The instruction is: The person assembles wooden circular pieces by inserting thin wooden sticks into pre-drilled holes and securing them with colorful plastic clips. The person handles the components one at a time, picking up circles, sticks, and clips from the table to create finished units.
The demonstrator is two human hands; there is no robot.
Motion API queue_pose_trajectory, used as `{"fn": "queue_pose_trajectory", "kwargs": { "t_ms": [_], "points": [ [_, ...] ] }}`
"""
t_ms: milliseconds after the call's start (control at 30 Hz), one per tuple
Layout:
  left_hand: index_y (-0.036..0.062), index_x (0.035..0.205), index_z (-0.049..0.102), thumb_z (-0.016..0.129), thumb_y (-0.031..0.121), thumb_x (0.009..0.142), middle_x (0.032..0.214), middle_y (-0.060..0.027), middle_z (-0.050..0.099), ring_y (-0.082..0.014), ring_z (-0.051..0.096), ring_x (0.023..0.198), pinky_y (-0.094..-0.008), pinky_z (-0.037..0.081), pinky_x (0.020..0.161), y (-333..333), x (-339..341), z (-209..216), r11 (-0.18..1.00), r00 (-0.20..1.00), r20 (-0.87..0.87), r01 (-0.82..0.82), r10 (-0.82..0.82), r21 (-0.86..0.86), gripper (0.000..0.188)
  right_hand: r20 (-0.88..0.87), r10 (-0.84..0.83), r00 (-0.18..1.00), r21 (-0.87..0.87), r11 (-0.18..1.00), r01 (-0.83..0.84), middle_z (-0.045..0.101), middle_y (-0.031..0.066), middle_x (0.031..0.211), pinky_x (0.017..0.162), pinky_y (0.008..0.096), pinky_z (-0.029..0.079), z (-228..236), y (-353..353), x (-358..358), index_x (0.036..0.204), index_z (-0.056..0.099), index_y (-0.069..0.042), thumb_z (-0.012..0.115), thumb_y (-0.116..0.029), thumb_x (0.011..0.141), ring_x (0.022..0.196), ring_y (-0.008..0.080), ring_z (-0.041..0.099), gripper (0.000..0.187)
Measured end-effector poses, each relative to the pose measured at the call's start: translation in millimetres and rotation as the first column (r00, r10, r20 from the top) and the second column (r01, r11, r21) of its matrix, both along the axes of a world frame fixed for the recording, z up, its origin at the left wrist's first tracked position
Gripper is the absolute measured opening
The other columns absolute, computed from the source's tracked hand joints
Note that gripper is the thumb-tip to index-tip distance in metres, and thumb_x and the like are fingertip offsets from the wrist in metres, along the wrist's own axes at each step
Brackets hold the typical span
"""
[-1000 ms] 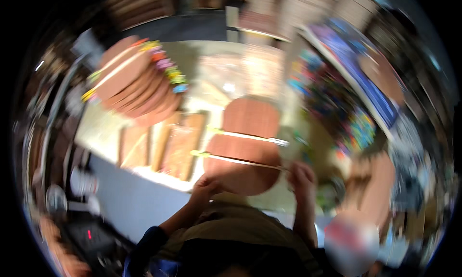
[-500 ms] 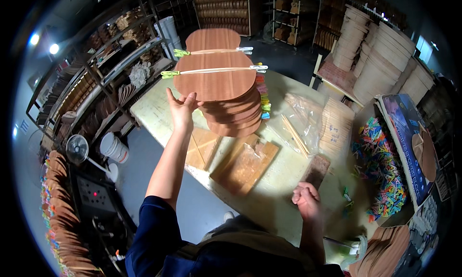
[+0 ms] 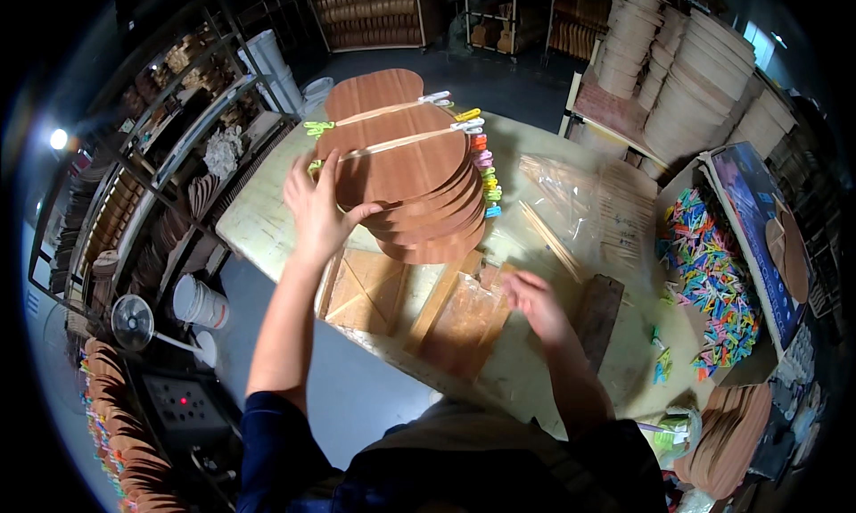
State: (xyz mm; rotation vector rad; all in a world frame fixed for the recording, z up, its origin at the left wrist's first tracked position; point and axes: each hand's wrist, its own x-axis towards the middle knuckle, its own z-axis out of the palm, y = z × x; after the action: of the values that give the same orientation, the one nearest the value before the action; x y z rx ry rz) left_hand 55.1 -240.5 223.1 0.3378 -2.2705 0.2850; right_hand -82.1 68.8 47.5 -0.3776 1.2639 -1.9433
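A guitar-shaped wooden panel lies on top of a stack of similar panels. Two pale thin wood strips cross it, with small plastic clothespins at their ends. My left hand is at the panel's left edge, fingers and thumb spread apart, touching the rim beside a green clothespin. Over the right side of a worn wooden jig hovers my right hand, its fingers partly bent and blurred. Whether it holds anything does not show.
Loose wood strips and a clear plastic bag lie on the pale table. At right stands a box of colourful clothespins. A dark block lies near my right forearm. Shelves line the left.
My left hand has moved to the panel's left edge, and the panel sits slightly lower and turned. My right hand has risen from beside the dark block toward the jig.
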Motion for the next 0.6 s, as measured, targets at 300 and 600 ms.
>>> {"fn": "queue_pose_trajectory", "kwargs": {
  "t_ms": [300,600],
  "points": [
    [0.0092,0.142,0.018,0.077,0.059,0.051,0.138,-0.0258,0.029,-0.0456,0.025,0.129,-0.0486,0.023,0.107,-11,-46,25,0.999,0.751,0.66,-0.041,0.007,0.036,0.119,-0.304,0.177,0.936,0.368,0.928,-0.056,0.065,0.0028,0.072,0.057,0.0248,0.046,-116,-127,-109,0.083,0.067,0.0,0.071,-0.025,0.074,0.062,0.0085,0.058,0.026],
    [0.0084,0.141,0.019,0.083,0.037,0.053,0.133,-0.0193,0.037,-0.0424,0.033,0.125,-0.0445,0.034,0.104,10,-73,27,0.987,0.719,0.694,-0.135,0.04,0.083,0.112,-0.114,-0.116,0.987,0.148,0.98,0.132,0.061,0.0019,0.066,0.049,0.0202,0.04,-92,-120,-120,0.079,0.064,0.0,0.065,-0.015,0.082,0.054,0.0061,0.05,0.016]
  ]
}}
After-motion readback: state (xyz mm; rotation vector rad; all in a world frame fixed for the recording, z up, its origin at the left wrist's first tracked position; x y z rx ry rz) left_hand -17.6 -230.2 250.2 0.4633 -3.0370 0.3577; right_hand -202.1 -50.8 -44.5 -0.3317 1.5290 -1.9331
